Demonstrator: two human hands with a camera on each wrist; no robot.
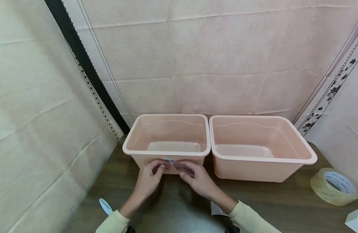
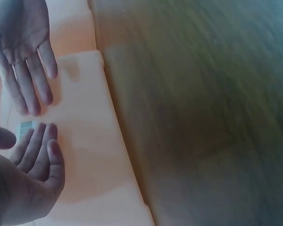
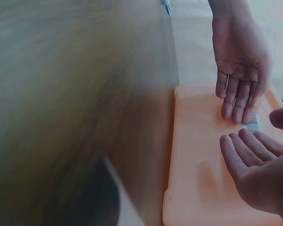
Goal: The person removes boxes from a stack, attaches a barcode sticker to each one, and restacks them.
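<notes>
Two pale pink plastic bins stand side by side in the head view. At the front wall of the left bin point(image 1: 144, 158) both of my hands meet around a small striped barcode label point(image 1: 169, 160). My left hand point(image 1: 149, 178) has its fingertips at the label's left side, fingers lightly bent. From the other side my right hand point(image 1: 198, 180) brings its loosely extended fingers up to the label's edge. Both wrist views show the palms facing the wall, with the label point(image 3: 253, 124) partly visible between the fingertips. Neither hand grips anything there.
The right bin point(image 1: 254, 170) stands close beside the left one. A roll of clear tape point(image 1: 321, 185) and a white block point(image 1: 356, 219) lie at the right. A light-blue handled item point(image 1: 105, 205) lies front left. Near the right forearm is white paper point(image 1: 216, 209). Cloth walls point(image 1: 196, 58) surround the table.
</notes>
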